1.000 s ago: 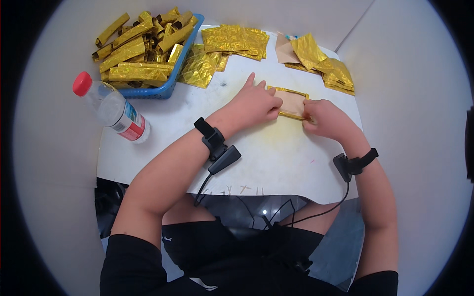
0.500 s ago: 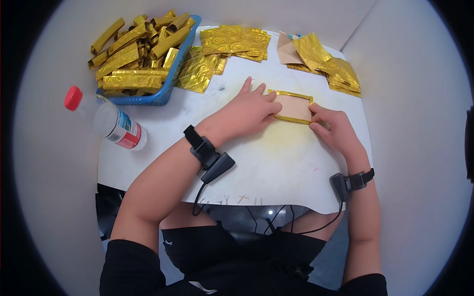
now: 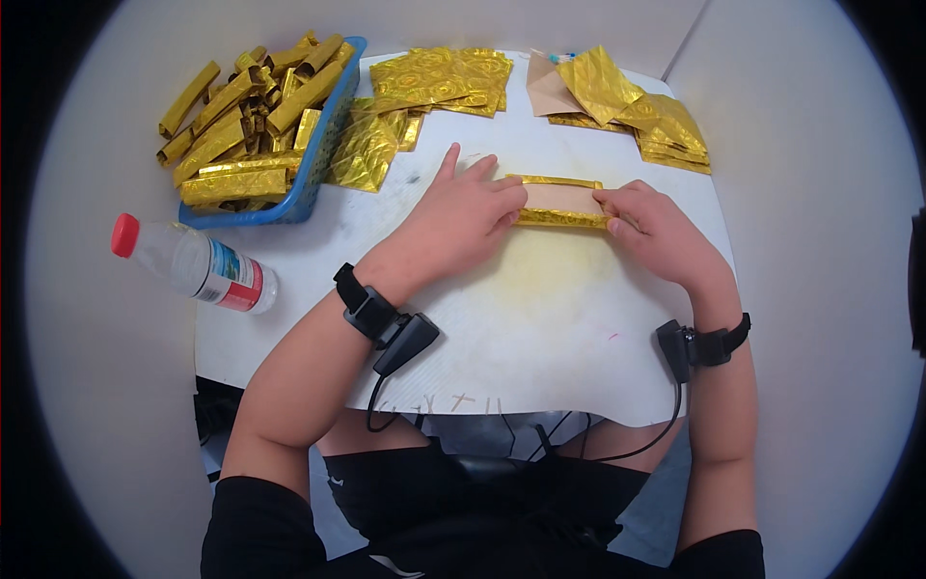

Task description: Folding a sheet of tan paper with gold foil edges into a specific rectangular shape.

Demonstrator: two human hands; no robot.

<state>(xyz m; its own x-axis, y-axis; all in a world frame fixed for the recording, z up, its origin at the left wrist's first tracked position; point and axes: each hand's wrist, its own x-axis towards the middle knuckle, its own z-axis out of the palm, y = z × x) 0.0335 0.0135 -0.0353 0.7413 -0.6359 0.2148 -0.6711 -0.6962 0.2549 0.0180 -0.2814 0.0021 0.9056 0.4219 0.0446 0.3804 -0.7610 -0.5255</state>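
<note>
A sheet of gold foil paper (image 3: 559, 198) lies in front of me, its pale tan back facing up and its edges turned in as narrow gold borders. Its near border now stands as a wider gold strip. At the left end, my left hand (image 3: 451, 220) pinches the sheet between thumb and bent fingers, while other fingers stretch away over the table. My right hand (image 3: 661, 232) grips the right end, thumb at the near corner and curled fingers above it. The fingertips partly cover both ends of the sheet.
A blue basket (image 3: 333, 125) heaped with folded gold paper tubes (image 3: 227, 140) stands at the far left. Flat gold sheets (image 3: 434, 79) lie beside it, and another pile (image 3: 670, 135) sits far right. A red-capped plastic bottle (image 3: 207, 270) is at the left, near the booth wall (image 3: 106, 338).
The near edge of the gold paper has been folded farther over, so the sheet looks narrower. Both hands have closed in on its near corners. The whole view has shifted slightly.
</note>
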